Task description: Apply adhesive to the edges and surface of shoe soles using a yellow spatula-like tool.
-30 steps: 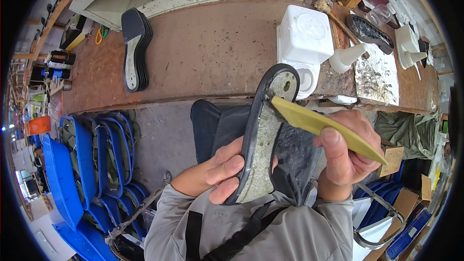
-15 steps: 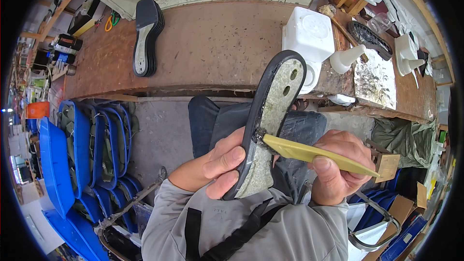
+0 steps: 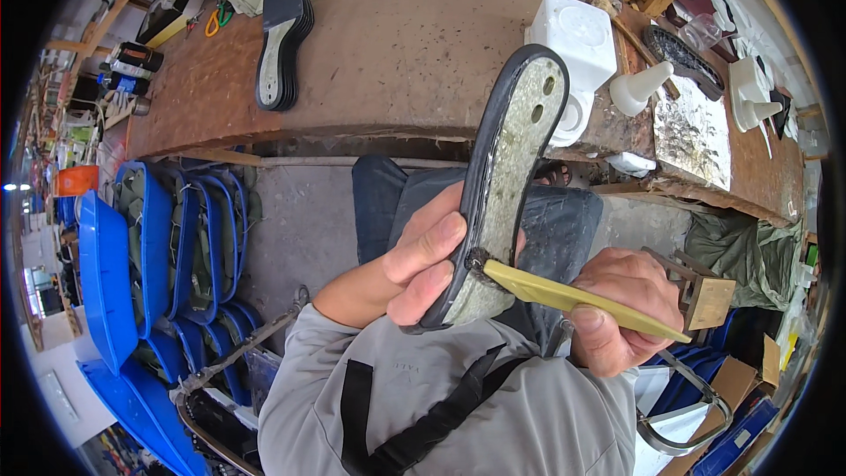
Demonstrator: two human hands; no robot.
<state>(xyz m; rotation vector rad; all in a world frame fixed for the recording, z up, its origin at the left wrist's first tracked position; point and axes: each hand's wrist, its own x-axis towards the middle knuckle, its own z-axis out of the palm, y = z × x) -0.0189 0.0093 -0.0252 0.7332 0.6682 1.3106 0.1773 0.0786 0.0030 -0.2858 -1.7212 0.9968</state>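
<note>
In my left hand (image 3: 427, 251) is a shoe insole (image 3: 515, 150) with a black rim and a grey speckled middle. It is tilted, its far end pierced by two holes. My fingers wrap its left edge near the lower end. My right hand (image 3: 626, 304) grips a brush by its flat yellow-green handle (image 3: 582, 298). The brush's dark bristles (image 3: 477, 259) touch the insole's left side, close to its near end. Up on the bench lies a neat stack of similar black-and-grey insoles (image 3: 280, 57).
The brown workbench (image 3: 388, 62) spans the far side. White plastic containers (image 3: 575, 40), a white cone-shaped piece (image 3: 641, 88) and a scrubbing brush (image 3: 683, 62) stand right. Blue trays (image 3: 110, 273) are stacked at left, a wooden stool (image 3: 708, 300) at right. Orange-handled scissors (image 3: 212, 23) lie back left.
The insole has moved away from my body in my left hand. The brush's bristles have slid along its edge toward the near end. The whole view has shifted slightly.
</note>
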